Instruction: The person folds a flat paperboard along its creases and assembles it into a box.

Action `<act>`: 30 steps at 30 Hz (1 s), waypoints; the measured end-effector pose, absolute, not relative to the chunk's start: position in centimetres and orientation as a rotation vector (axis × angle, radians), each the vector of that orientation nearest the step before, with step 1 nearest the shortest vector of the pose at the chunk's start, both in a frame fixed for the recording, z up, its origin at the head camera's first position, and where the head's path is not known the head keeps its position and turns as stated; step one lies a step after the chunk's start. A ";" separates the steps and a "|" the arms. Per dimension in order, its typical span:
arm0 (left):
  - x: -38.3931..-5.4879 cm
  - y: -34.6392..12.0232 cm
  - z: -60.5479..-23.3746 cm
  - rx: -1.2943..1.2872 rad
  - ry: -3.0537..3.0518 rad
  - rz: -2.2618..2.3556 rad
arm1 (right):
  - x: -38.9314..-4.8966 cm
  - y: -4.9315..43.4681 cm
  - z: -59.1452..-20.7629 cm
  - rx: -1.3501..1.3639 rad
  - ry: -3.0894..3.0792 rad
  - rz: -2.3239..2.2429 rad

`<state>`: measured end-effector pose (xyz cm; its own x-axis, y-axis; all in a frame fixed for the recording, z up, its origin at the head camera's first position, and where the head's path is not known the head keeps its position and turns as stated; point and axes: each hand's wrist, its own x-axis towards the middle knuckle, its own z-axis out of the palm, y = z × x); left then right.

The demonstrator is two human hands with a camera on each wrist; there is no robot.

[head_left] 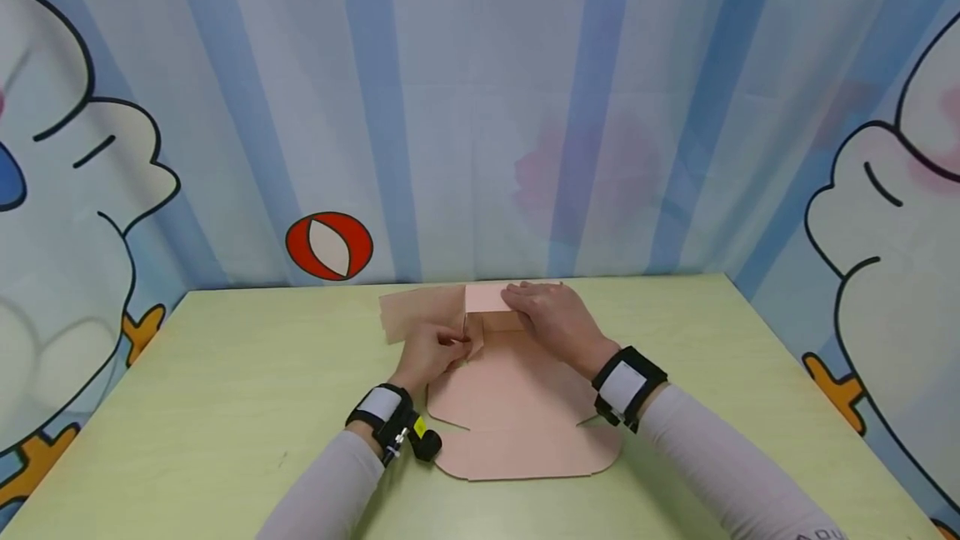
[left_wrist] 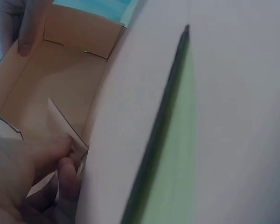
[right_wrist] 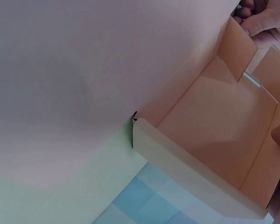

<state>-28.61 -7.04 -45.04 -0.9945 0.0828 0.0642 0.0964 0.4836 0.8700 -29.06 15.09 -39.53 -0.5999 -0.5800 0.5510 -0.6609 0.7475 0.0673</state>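
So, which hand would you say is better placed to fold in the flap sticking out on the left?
Probably the left hand: it pinches the small tab close beside that outer flap, while the right hand grips the box's far wall, farther from it.

Box (head_left: 525,450) (ctr. of frame): thin cardboard, matt, smooth
Desk (head_left: 240,398) (lower half): smooth, faint sheen, mat'l unclear
Backdrop (head_left: 480,107) (upper half): printed cloth, matt, lt. creases
Sleeves (head_left: 723,461) (btm. L + R): smooth matt cloth
Wrist straps (head_left: 627,386): matt, prob. fabric
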 end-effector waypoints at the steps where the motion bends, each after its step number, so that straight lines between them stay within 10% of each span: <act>1: -28.6 -7.0 -45.1 -0.177 -2.692 -1.569 | -29.1 15.1 -39.5 0.932 -2.387 0.191; 30: -28.8 -6.4 -45.5 -0.284 -2.657 -1.398 | -29.2 15.2 -39.6 0.938 -2.377 0.184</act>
<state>-28.81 -6.44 -45.53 -0.9745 0.1069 0.1973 0.2232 0.5541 0.8020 -29.17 15.15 -39.57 -0.5905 -0.5847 0.5562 -0.6633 0.7443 0.0782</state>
